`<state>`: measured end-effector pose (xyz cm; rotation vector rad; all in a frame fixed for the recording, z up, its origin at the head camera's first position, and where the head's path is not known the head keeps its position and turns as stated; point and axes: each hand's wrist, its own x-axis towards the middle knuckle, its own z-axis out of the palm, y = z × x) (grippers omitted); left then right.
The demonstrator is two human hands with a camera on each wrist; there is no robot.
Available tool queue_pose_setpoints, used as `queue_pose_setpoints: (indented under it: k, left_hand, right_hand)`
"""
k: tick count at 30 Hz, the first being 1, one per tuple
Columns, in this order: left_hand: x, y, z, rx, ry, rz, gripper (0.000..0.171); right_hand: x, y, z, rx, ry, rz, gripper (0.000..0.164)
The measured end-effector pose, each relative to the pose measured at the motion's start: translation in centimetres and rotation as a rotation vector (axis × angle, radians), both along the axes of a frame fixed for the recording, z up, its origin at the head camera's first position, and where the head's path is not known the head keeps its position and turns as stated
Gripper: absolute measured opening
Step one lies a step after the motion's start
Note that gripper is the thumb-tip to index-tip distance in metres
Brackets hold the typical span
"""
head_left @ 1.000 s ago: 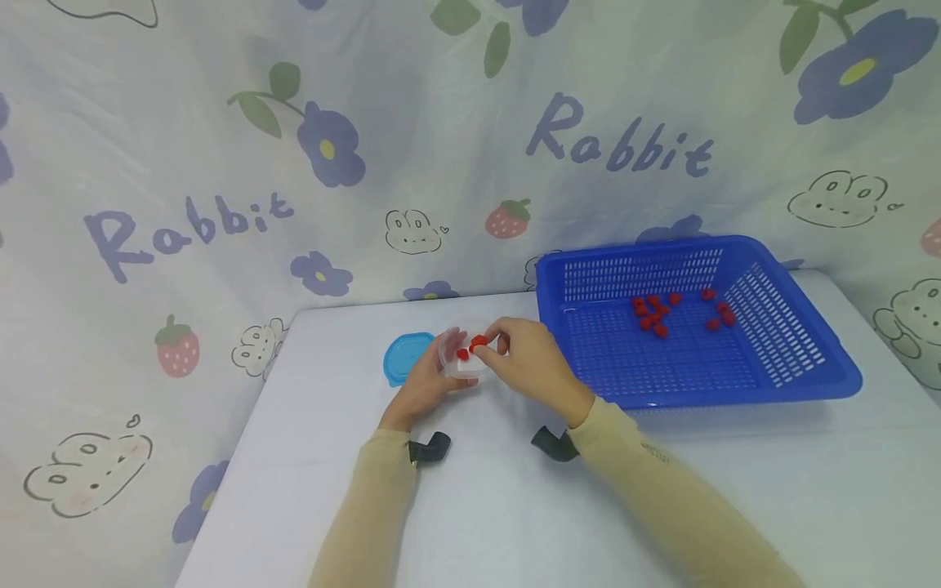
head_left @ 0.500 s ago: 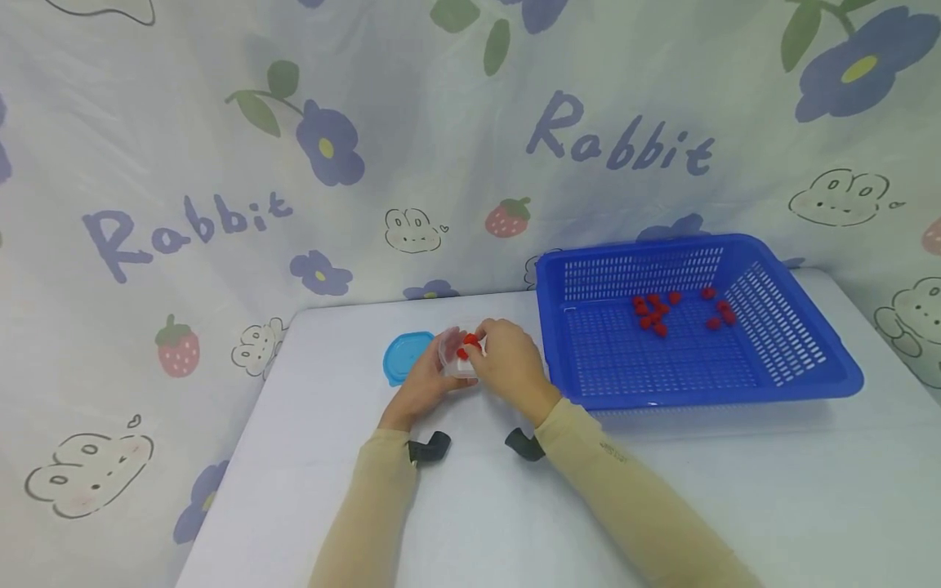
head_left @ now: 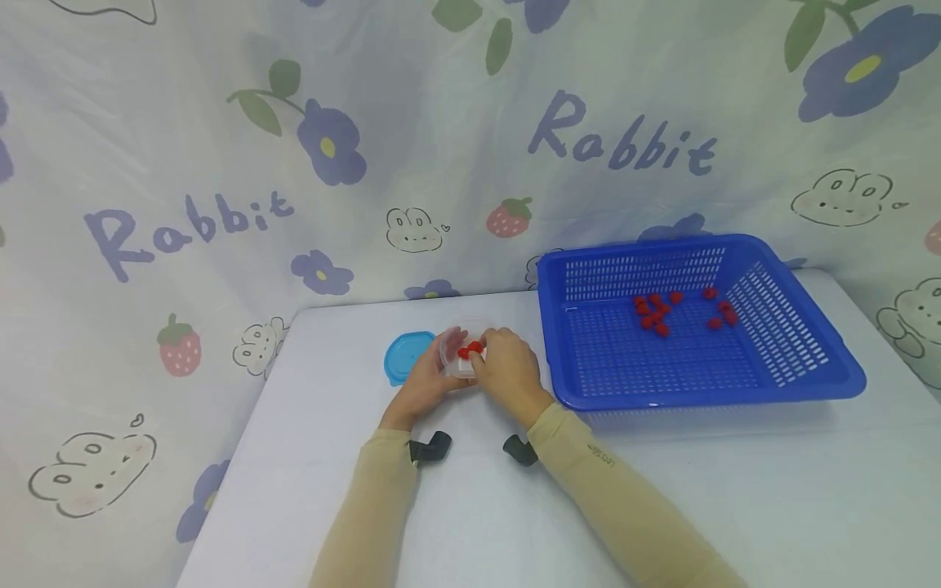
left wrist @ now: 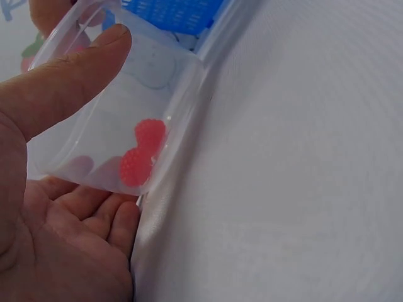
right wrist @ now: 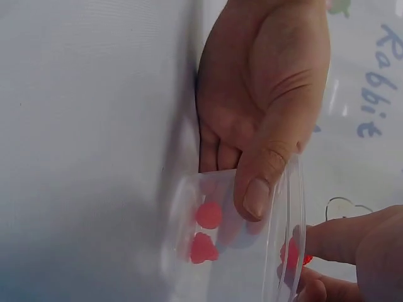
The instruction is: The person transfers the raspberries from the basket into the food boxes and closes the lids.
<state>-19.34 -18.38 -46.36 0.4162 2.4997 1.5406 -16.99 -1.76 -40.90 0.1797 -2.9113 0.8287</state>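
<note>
My left hand (head_left: 421, 392) grips a small clear plastic container (left wrist: 151, 75), its thumb along one side and its fingers on the other. Two red raspberries (left wrist: 136, 167) lie against the bottom inside, seen through the wall. At the container's mouth, my right hand (head_left: 510, 374) pinches another raspberry (right wrist: 291, 253) between thumb and fingers. The right wrist view shows that raspberry right at the rim, partly behind the clear plastic.
A round blue lid (head_left: 400, 358) lies on the white table left of the container, partly behind the left hand. To the right stands a large blue plastic basket (head_left: 706, 402) with several raspberries (head_left: 654, 314) in it. A printed curtain (head_left: 456, 147) hangs behind the table.
My right hand has moved left and slightly down, bringing the pinched raspberry to the container's mouth. The left hand and the container have stayed in place.
</note>
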Motion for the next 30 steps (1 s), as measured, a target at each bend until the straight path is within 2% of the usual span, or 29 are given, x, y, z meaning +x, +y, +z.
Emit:
queue_pose_setpoints:
  k: [5,16,21,23,28,30]
  left_hand:
    - [-0.1,0.0,-0.3,-0.019,0.01,0.02,0.09]
    - [-0.2,0.0,-0.5,0.012,0.029,-0.007,0.091]
    - [0.8,0.5,1.8,0.022,0.013,-0.038,0.089]
    - [0.8,0.5,2.0,0.023,0.0,-0.043,0.088]
    - [-0.1,-0.1,0.0,0.016,-0.015,-0.011,0.09]
    - [-0.1,-0.2,-0.2,0.015,-0.02,0.004,0.09]
  right_hand:
    - [-0.1,0.0,-0.3,0.002,0.015,0.001,0.026]
    - [0.1,-0.1,-0.1,-0.013,-0.036,-0.009,0.028]
    - [0.5,0.0,0.5,-0.03,-0.034,0.01,0.03]
    - [0.7,0.0,0.9,-0.039,-0.017,0.023,0.031]
    - [1.3,0.2,2.1,-0.049,0.033,0.06,0.032]
    - [1.5,0.4,2.8,-0.056,0.052,0.075,0.032]
